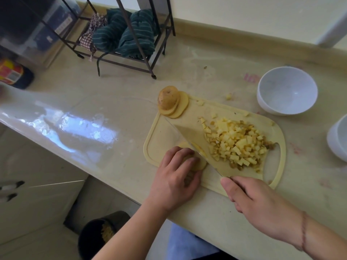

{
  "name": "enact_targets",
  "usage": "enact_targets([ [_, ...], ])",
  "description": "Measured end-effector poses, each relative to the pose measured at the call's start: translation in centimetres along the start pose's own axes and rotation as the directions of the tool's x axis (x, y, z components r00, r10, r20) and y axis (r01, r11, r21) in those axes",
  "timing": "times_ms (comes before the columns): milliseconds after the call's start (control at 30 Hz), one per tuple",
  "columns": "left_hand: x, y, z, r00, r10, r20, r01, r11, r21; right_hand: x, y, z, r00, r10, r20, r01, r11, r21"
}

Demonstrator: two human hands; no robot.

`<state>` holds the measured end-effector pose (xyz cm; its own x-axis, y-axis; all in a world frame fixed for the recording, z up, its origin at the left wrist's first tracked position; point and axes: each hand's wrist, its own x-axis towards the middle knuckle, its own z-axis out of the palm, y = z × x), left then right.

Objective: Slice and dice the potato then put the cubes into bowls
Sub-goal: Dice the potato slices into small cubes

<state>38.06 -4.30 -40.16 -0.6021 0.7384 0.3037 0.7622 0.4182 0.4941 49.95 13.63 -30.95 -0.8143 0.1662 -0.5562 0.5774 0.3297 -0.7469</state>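
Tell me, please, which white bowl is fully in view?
The far bowl, standing beyond the cutting board's right end; the other bowl is cut off by the frame's right edge.

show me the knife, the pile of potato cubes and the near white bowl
knife [195, 141]: head view, middle of the blade
pile of potato cubes [238, 143]: head view, centre of the heap
white bowl [287, 91]: head view, bare inner wall
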Motion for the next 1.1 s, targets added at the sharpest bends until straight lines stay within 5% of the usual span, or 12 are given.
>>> enact_targets([
  [433, 0.0, 0.2, -0.1, 1.0, 0.004, -0.019, -0.004, 1.0, 0.018, 0.3, -0.4, 0.7, 0.998, -0.012, -0.068, 0.011, 1.0, -0.024],
  [1100, 0.0, 0.2, -0.1, 1.0, -0.019, -0.013, 0.019, 1.0, -0.001, -3.0, 1.2, -0.4, 0.998, 0.056, 0.023, -0.057, 0.998, 0.022],
])
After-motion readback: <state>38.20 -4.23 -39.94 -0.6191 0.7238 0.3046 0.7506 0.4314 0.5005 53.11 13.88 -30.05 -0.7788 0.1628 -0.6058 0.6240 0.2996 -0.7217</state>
